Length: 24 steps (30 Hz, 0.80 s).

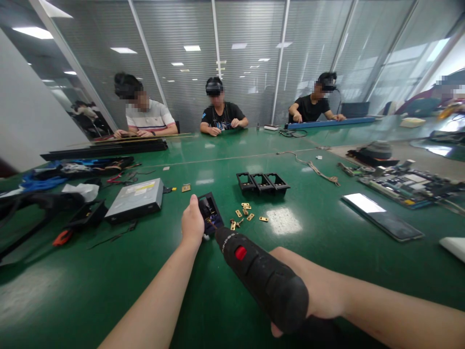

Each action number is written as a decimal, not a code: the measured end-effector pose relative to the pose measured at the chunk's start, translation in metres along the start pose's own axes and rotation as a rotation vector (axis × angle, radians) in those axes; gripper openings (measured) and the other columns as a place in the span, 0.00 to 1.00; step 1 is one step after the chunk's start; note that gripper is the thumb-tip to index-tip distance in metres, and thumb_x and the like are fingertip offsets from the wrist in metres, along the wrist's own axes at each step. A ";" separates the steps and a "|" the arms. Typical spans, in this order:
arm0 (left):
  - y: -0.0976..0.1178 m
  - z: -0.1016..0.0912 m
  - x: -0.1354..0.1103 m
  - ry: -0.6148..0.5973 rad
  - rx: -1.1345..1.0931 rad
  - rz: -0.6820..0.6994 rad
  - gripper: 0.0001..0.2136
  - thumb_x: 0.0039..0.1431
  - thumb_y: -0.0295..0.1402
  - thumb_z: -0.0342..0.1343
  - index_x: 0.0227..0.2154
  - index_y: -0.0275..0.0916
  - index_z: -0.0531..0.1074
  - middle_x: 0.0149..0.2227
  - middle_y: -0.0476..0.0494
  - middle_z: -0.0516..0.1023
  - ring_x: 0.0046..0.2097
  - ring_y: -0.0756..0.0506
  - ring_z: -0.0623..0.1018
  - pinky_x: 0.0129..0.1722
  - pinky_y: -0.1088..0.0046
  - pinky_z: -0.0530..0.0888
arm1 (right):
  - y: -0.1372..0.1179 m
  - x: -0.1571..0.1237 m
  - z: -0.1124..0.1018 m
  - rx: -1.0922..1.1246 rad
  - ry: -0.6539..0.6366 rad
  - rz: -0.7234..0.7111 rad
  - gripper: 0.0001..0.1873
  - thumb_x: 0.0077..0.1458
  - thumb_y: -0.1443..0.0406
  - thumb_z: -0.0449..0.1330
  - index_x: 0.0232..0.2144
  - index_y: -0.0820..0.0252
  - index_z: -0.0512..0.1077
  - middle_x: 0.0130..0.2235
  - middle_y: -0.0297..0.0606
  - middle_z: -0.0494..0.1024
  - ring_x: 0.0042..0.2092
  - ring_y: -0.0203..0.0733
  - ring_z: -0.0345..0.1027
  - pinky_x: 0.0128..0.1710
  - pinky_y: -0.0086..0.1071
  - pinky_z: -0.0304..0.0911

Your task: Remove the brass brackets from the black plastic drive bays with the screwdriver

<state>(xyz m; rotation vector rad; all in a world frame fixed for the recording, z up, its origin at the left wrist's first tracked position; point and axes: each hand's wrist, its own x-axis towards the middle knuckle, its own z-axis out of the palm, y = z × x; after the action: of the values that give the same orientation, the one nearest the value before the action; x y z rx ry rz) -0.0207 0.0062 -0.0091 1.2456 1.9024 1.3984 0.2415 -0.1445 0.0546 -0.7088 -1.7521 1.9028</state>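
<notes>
My left hand (193, 220) is closed around the left side of a small black plastic housing (210, 208), which is tilted up off the green table. In my right hand (308, 286) is a black cordless screwdriver (261, 276) with a red switch on top. Its tip reaches into the lower part of the housing; the exact contact point is too small to make out. Just right of the housing lie several small brass plates (250, 217) and some screws. Beyond them stands a row of three black frames (262, 182), joined side by side.
A silver disc drive (136, 199) sits at left, near blue cables (41, 182) and an orange-tipped tool (63, 237). At right are a phone (381, 218) and circuit boards (410, 182). Several people work across the table, one behind a long blue bar (330, 123).
</notes>
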 end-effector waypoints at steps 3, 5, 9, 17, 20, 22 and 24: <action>0.000 0.000 0.000 -0.016 -0.020 -0.006 0.41 0.63 0.72 0.35 0.28 0.39 0.76 0.34 0.34 0.83 0.38 0.35 0.79 0.41 0.61 0.70 | 0.000 -0.001 0.000 0.031 0.005 0.026 0.24 0.31 0.60 0.85 0.22 0.63 0.74 0.23 0.27 0.76 0.26 0.34 0.66 0.26 0.27 0.61; -0.001 0.001 0.001 -0.024 -0.034 0.000 0.41 0.63 0.73 0.35 0.29 0.39 0.77 0.35 0.34 0.83 0.38 0.36 0.79 0.41 0.62 0.71 | 0.000 -0.002 -0.001 0.032 0.015 0.035 0.24 0.30 0.61 0.85 0.22 0.63 0.74 0.23 0.27 0.76 0.26 0.33 0.65 0.26 0.26 0.60; -0.003 0.002 0.002 -0.014 -0.014 -0.001 0.40 0.64 0.72 0.35 0.27 0.40 0.75 0.34 0.34 0.82 0.38 0.37 0.79 0.41 0.62 0.70 | -0.001 -0.002 -0.001 0.018 0.020 0.046 0.24 0.31 0.61 0.85 0.22 0.63 0.75 0.23 0.27 0.75 0.27 0.34 0.65 0.28 0.28 0.61; 0.003 0.000 -0.002 -0.040 -0.045 0.000 0.41 0.61 0.73 0.35 0.28 0.40 0.76 0.34 0.33 0.83 0.39 0.35 0.80 0.41 0.62 0.72 | -0.005 -0.003 0.000 0.011 0.008 0.008 0.25 0.34 0.59 0.84 0.21 0.61 0.72 0.22 0.25 0.71 0.25 0.32 0.61 0.27 0.27 0.60; 0.004 -0.001 -0.002 -0.036 -0.030 -0.002 0.41 0.61 0.73 0.34 0.28 0.40 0.76 0.35 0.32 0.83 0.40 0.35 0.80 0.42 0.61 0.73 | -0.006 -0.003 0.002 0.004 0.009 0.012 0.24 0.33 0.60 0.84 0.23 0.63 0.74 0.24 0.27 0.72 0.27 0.33 0.60 0.27 0.27 0.61; 0.004 -0.001 -0.002 -0.035 -0.020 -0.005 0.41 0.61 0.73 0.34 0.28 0.40 0.75 0.34 0.32 0.83 0.39 0.35 0.80 0.41 0.61 0.73 | -0.006 -0.002 0.002 0.019 0.004 0.018 0.24 0.33 0.61 0.84 0.24 0.63 0.74 0.24 0.27 0.72 0.27 0.33 0.60 0.27 0.27 0.61; 0.004 -0.001 -0.002 -0.042 -0.020 -0.009 0.41 0.61 0.73 0.34 0.27 0.41 0.74 0.33 0.33 0.82 0.39 0.35 0.80 0.41 0.61 0.72 | -0.005 -0.002 0.002 0.034 0.000 0.021 0.23 0.33 0.62 0.83 0.23 0.63 0.74 0.24 0.28 0.73 0.27 0.34 0.62 0.28 0.28 0.61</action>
<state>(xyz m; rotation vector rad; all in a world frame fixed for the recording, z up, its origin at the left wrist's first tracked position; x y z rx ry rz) -0.0190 0.0038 -0.0055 1.2462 1.8596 1.3724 0.2419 -0.1465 0.0598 -0.7175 -1.7153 1.9416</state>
